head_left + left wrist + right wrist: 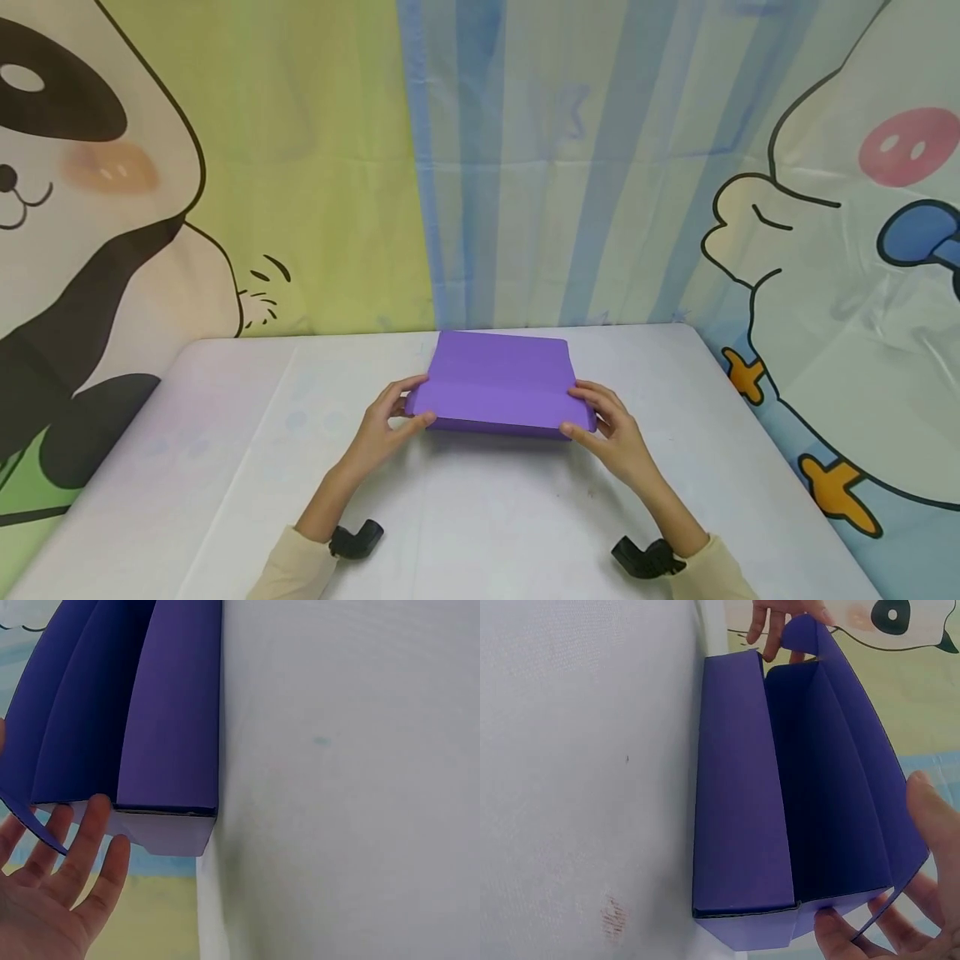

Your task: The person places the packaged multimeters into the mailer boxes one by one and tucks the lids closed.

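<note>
A purple cardboard box (502, 379) rests on the table with its lid (855, 735) partly raised. Through the gap in the wrist views, the dark inside (97, 705) shows, with no contents visible. My left hand (386, 421) holds the lid's left end, thumb at the front edge and fingers by the side flap (34, 825). At the opposite end my right hand (618, 437) grips the lid, its thumb along the front edge. Fingertips of the right hand (922, 900) reach behind the lid flap to the box's end wall.
A white cloth covers the table (480, 517) under the box. Curtains with cartoon animals (337, 167) hang behind and at both sides. Each wrist wears a black camera mount, the left one (356, 540) and the right one (647, 558).
</note>
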Demonstrator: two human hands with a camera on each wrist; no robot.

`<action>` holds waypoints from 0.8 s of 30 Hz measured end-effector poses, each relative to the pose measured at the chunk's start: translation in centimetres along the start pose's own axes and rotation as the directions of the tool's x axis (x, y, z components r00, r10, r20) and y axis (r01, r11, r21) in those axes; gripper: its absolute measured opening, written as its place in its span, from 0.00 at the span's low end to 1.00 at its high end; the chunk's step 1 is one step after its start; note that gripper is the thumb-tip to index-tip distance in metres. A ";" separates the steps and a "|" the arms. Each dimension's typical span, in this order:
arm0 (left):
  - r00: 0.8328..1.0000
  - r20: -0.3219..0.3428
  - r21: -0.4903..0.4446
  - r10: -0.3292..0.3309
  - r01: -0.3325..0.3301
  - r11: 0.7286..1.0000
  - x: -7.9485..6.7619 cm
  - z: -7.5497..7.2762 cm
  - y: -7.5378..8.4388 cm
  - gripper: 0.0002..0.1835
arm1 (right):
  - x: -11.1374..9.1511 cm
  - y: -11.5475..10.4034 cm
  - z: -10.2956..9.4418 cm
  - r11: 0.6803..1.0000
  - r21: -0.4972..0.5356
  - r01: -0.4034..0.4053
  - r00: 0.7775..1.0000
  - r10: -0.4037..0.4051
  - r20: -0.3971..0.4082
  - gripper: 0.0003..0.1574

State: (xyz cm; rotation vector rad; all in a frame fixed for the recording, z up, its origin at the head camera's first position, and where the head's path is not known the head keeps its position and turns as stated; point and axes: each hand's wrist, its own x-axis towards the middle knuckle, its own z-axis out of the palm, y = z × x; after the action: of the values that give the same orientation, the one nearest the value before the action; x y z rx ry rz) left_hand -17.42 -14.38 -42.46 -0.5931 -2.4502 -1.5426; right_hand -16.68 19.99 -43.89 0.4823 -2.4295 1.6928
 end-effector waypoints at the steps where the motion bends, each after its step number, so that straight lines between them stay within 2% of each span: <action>1: 1.000 -0.004 0.004 0.012 -0.012 1.000 0.0 0.0 0.0 0.29 | 0.0 0.0 0.0 1.000 -0.002 0.001 1.000 -0.001 0.000 0.30; 7: 0.995 -0.039 0.070 0.094 -0.091 0.993 0.0 0.2 0.1 0.29 | -0.3 -1.1 0.3 1.000 -0.015 0.009 1.000 -0.009 -0.010 0.30; 12: 0.995 -0.045 0.080 0.091 -0.087 0.993 -0.1 0.3 -0.2 0.29 | -0.6 -2.2 0.5 1.000 -0.031 0.001 1.000 -0.001 -0.009 0.30; 21: 0.996 -0.027 0.088 0.089 -0.087 0.992 -0.7 0.6 -0.9 0.29 | -1.0 0.9 0.7 0.999 -0.029 0.038 0.999 -0.038 -0.019 0.32; 24: 0.995 -0.032 0.092 0.096 -0.093 0.991 -0.8 0.7 -1.0 0.29 | -1.0 1.2 0.8 0.998 -0.045 0.048 0.998 -0.050 -0.025 0.32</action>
State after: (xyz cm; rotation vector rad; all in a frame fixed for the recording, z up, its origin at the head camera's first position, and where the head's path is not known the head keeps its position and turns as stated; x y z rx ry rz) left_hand -17.03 -14.29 -43.88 -0.6496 -2.4133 -1.3869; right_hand -16.11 19.80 -45.56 0.5059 -2.4108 1.6120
